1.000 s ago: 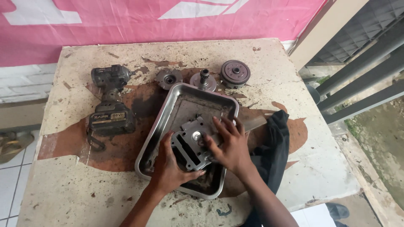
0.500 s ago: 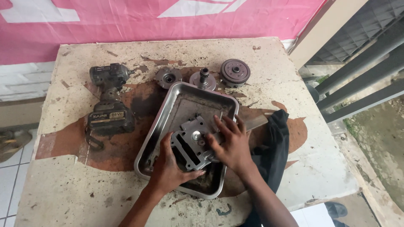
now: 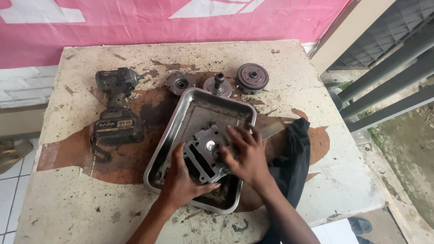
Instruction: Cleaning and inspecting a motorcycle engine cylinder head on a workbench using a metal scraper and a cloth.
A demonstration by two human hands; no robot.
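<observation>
**Both hands on a grimy engine part in a steel tray**

Biggest thing first: a worn table (image 3: 90,199) with a pale, chipped top and a big reddish-brown patch where the surface has peeled. Along the far edge hangs a pink banner (image 3: 135,27) with white shapes on it, running the whole width of the table.

On the table sits a rectangular metal tray (image 3: 181,122), shiny rim, dirty floor, turned at an angle. Inside it, toward the near end, is the engine part (image 3: 203,151): a grey cast-metal block with fins or ribs, a rectangular opening on one side and a round shiny spot near its middle. Looks oily and dull all over.

The left hand (image 3: 181,183) wraps the near-left edge of the block, fingers curled on it. The right hand (image 3: 244,156) lies over its right side, fingers spread and pressing down. So both are holding the same piece, still in the tray.

Left of the tray lies a black cordless impact wrench (image 3: 115,113), with a rectangular yellow-and-black label on its battery pack. A black cloth (image 3: 294,153) is bunched just right of the tray.

Behind the tray, three round parts in a row: a dark toothed gear (image 3: 252,77), a hub with a shaft (image 3: 218,85), and a smaller disc (image 3: 180,83).
</observation>
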